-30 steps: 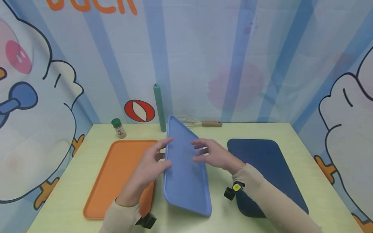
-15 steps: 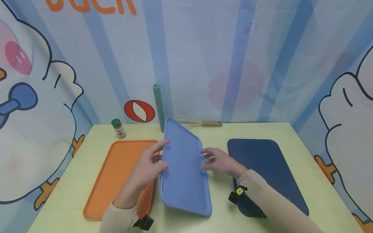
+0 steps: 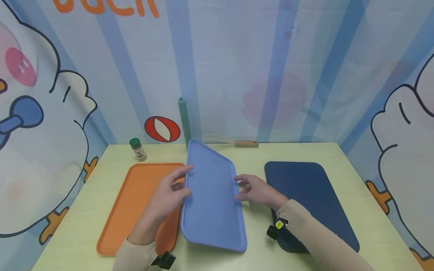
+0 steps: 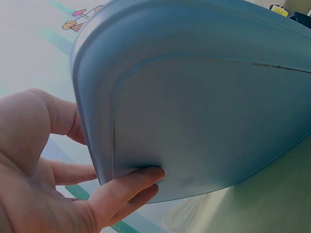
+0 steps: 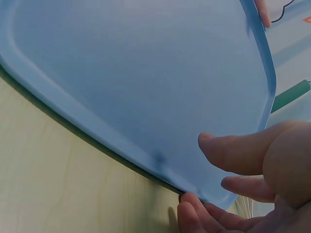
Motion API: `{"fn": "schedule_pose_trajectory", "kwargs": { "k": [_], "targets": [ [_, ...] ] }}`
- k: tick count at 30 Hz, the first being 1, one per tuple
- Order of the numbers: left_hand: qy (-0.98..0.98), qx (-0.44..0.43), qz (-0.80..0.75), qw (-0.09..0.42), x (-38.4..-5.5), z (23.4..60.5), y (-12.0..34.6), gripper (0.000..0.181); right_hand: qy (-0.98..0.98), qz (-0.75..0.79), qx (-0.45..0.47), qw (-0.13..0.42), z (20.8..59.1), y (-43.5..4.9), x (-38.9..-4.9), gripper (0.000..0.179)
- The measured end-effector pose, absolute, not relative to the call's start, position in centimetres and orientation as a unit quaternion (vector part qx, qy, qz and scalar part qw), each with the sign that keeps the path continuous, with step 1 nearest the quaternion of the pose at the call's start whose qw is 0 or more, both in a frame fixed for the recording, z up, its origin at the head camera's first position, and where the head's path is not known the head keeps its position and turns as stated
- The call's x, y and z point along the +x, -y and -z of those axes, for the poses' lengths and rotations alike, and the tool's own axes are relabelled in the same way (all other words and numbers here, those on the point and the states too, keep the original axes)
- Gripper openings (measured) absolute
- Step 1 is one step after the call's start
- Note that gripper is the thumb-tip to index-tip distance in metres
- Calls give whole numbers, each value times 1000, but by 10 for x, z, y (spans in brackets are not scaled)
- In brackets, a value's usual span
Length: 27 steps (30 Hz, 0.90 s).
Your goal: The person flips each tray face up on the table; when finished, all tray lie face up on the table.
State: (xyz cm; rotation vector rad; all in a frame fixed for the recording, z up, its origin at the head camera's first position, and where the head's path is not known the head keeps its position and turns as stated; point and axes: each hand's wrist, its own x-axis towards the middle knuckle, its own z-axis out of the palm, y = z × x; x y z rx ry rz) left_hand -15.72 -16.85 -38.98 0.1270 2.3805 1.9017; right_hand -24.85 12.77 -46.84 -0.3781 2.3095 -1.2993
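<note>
A light blue tray stands tilted above the table, its left edge raised and its right edge low. My left hand grips the raised edge, and the left wrist view shows its fingers against the tray's underside. At the low right edge is my right hand. In the right wrist view its lower fingertips touch the rim, while the thumb stays apart from the tray's face. An orange tray lies flat on the left, partly behind my left hand, and a navy tray lies on the right.
Along the table's back stand a green-capped spice jar and a tall green stick-like thing, its base hidden by the blue tray. A whisk lies beside them. A printed cloth hangs behind the pale table.
The blue tray's raised edge has moved left and lower with my left hand, so its face turns more upward. My right hand has shifted right and slightly down to the right edge.
</note>
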Motion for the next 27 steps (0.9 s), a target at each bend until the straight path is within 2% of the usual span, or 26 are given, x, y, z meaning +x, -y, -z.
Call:
{"fn": "schedule_pose_trajectory", "kwargs": {
  "k": [27],
  "targets": [
    [-795,22,-604,50,-161,410,185,61,-853,450,-134,227,465,-127,-245,67]
  ]
}}
